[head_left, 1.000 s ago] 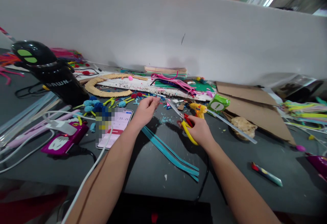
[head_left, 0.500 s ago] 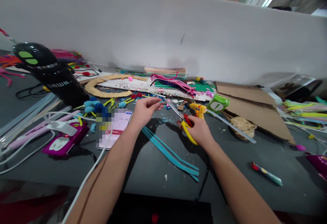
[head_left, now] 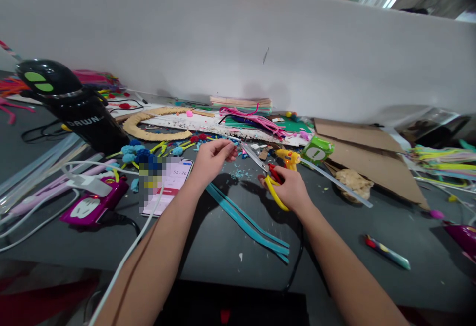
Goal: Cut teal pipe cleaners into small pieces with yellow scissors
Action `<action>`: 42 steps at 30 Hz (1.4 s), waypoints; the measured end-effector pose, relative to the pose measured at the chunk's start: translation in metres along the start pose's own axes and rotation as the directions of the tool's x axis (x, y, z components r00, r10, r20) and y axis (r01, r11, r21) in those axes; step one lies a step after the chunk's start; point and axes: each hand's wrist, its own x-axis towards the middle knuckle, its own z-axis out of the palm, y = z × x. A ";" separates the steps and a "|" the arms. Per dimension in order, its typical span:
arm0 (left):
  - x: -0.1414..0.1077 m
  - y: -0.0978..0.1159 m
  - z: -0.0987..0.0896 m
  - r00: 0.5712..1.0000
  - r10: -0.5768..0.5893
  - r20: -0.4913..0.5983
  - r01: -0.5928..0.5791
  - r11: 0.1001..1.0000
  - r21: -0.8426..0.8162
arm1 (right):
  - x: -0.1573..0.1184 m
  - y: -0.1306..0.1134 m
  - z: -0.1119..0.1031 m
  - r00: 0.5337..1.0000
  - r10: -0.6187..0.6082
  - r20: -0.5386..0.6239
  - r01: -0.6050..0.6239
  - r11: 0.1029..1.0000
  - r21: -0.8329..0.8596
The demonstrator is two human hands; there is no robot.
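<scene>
My left hand (head_left: 217,160) is pinched near the tips of the scissors, on something too small to make out. Red-and-yellow-handled scissors (head_left: 277,192) are in my right hand (head_left: 292,187), their blades pointing up and left toward the left fingertips. Tiny blue clippings (head_left: 240,173) lie on the dark table between the hands. Light blue fuzzy strips (head_left: 247,227) stretch across the table below both hands. Just beyond my right hand is a yellow glue gun (head_left: 289,158) with a clear glue stick (head_left: 334,182) sticking out.
A phone (head_left: 173,182) lies beside my left forearm. Farther left are a black bottle (head_left: 89,117) and a purple power block (head_left: 94,204). Behind are a beige curved piece (head_left: 137,125) and pink stems (head_left: 253,117). Cardboard (head_left: 372,157) and a pen-like tube (head_left: 386,251) are at right.
The hands and scissors have hardly moved; the left fingertips are curled slightly more. The camera view has shifted very slightly.
</scene>
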 end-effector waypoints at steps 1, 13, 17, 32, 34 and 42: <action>0.000 0.001 0.000 1.000 0.009 -0.010 -0.008 1.000 0.016 | 0.000 0.000 0.000 1.000 0.005 0.002 -0.005 1.000 -0.005; -0.001 0.002 -0.001 0.997 0.070 -0.026 -0.066 0.990 0.128 | 0.001 0.003 0.001 0.999 0.034 0.006 -0.034 0.998 -0.060; -0.001 0.003 -0.002 0.997 0.076 -0.034 -0.071 0.987 0.142 | 0.001 0.005 0.002 0.999 0.034 0.020 -0.033 0.998 -0.058; -0.001 0.002 -0.004 0.990 0.133 -0.052 -0.118 0.966 0.230 | 0.001 0.004 0.001 0.997 0.043 0.065 -0.040 0.998 -0.038; -0.001 0.001 -0.004 0.989 0.143 -0.050 -0.127 0.962 0.240 | 0.001 0.004 0.001 0.996 0.046 0.072 -0.043 0.998 -0.044; -0.001 -0.001 -0.005 0.987 0.156 -0.038 -0.141 0.954 0.264 | 0.001 0.003 0.001 0.995 0.055 0.080 -0.049 0.997 -0.066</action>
